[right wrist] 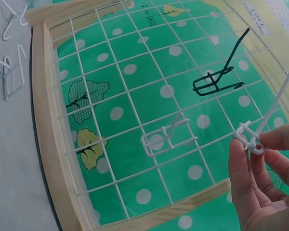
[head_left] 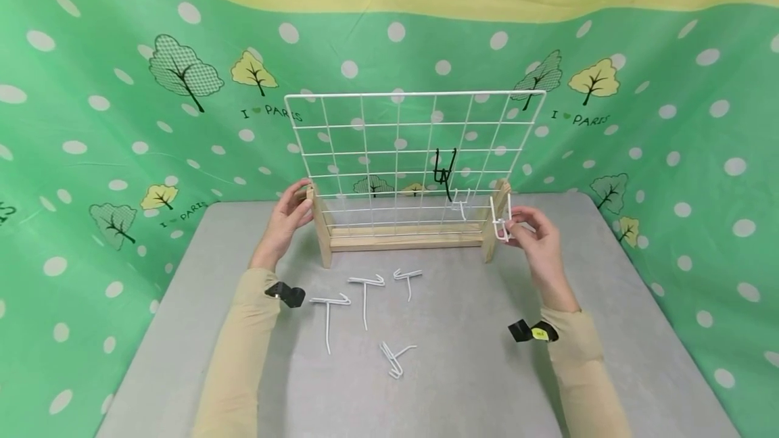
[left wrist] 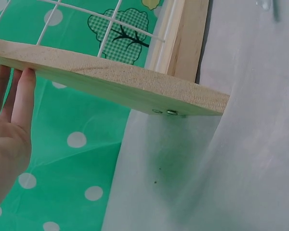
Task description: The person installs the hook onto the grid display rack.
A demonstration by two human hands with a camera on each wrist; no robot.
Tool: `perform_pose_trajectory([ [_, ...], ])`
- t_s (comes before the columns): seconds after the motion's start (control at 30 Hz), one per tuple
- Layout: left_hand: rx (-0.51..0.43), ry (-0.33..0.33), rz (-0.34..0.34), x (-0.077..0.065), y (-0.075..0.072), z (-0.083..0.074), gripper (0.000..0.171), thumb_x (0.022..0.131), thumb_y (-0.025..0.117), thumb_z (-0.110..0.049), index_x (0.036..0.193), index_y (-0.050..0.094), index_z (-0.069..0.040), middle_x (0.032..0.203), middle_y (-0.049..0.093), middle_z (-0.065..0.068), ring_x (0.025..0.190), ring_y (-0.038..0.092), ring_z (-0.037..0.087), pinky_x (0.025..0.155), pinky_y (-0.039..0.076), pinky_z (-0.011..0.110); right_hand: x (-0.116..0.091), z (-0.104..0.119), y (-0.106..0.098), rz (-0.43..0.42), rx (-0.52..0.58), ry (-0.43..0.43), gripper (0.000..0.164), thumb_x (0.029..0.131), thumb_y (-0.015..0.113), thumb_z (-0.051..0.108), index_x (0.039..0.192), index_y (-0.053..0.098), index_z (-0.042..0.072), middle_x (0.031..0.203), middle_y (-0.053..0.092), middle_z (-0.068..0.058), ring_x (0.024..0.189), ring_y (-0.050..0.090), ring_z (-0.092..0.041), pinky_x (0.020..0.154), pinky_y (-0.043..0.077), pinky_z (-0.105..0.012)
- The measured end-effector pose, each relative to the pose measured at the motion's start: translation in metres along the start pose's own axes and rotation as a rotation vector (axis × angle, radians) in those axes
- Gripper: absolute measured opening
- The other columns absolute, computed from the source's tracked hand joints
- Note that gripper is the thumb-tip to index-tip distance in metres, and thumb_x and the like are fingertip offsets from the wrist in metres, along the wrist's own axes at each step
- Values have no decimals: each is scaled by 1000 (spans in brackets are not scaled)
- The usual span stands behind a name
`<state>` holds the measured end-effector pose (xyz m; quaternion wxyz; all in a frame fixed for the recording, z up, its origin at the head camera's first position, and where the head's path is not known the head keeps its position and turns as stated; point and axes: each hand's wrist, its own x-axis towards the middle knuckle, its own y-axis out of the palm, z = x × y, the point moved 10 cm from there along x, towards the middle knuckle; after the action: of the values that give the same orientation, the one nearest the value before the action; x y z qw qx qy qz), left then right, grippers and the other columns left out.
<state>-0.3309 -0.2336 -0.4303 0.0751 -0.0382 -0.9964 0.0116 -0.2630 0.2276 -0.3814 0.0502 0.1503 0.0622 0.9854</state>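
Pinching a white wire hook (head_left: 500, 222) in the right grip (head_left: 535, 235), I work remotely beside a wire grid (head_left: 397, 174) at the centre of the frame.

The hook stands right of centre, just by the right wooden post (head_left: 490, 240); whether they touch, my feed cannot tell. Thumb and fingers close narrowly on its base, while the left grip (head_left: 284, 220) rests straight-fingered against the left wooden post (head_left: 322, 230). I judge the hook light and stiff, its smooth coating slightly slippery; the framed base looks the best hold, leaving prongs and long arm free. A black hook (head_left: 443, 176) and a second white hook (head_left: 461, 202) hang on the grid; four loose hooks (head_left: 365, 282) lie on the worktop (head_left: 475, 357), below centre.
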Motion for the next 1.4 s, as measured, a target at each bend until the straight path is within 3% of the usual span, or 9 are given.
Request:
perform_pose_trajectory([
  [0.13, -13, 31, -24, -2, -3, -3, 47, 100, 54, -14, 146, 43, -18, 139, 43, 16, 123, 45, 23, 93, 50, 35, 3, 7, 0, 12, -9, -18, 25, 91, 54, -13, 114, 50, -19, 86, 58, -6, 68, 67, -14, 63, 58, -25],
  [0.37, 5, 61, -24, -11, 3, -26, 47, 100, 55, -12, 146, 43, -9, 139, 43, 23, 122, 48, 22, 93, 50, 31, 8, 21, -6, 3, -9, -60, 21, 91, 55, -12, 108, 63, -3, 86, 59, -7, 68, 66, -12, 62, 57, -23],
  [0.53, 48, 40, 3, -11, 8, -32, 50, 101, 51, -11, 148, 36, -2, 145, 36, 26, 127, 45, 28, 94, 49, 29, 8, 24, -10, 6, 3, -66, 19, 92, 55, -12, 110, 61, -8, 85, 59, -7, 67, 66, -13, 61, 57, -23],
  [0.83, 114, 52, 59, -10, 17, -38, 52, 103, 46, -9, 150, 27, 1, 148, 31, 25, 133, 34, 40, 100, 46, 39, 9, 25, -13, 4, -3, -73, 21, 92, 56, -9, 108, 65, 3, 85, 57, -8, 68, 66, -13, 62, 58, -24],
  [1.03, 124, 85, 90, -10, 22, -40, 50, 104, 40, -5, 150, 23, 4, 149, 27, 26, 137, 28, 40, 110, 31, 49, 11, 27, -12, 2, -6, -74, 19, 93, 57, -7, 109, 64, 1, 86, 57, -8, 69, 67, -13, 63, 58, -24],
  [1.17, 130, 94, 91, -11, 22, -39, 49, 104, 39, -5, 150, 22, 4, 150, 25, 26, 138, 24, 39, 113, 24, 49, 13, 29, -10, 3, 5, -82, 20, 93, 56, -9, 109, 63, -1, 86, 58, -9, 69, 66, -14, 63, 58, -24],
  [1.4, 149, 110, 82, -13, 20, -40, 49, 104, 39, -4, 149, 24, 5, 150, 26, 26, 138, 26, 39, 113, 24, 49, 22, 39, -6, 13, 28, -115, 21, 91, 57, -11, 107, 64, 1, 84, 58, -9, 67, 66, -15, 62, 58, -25],
])
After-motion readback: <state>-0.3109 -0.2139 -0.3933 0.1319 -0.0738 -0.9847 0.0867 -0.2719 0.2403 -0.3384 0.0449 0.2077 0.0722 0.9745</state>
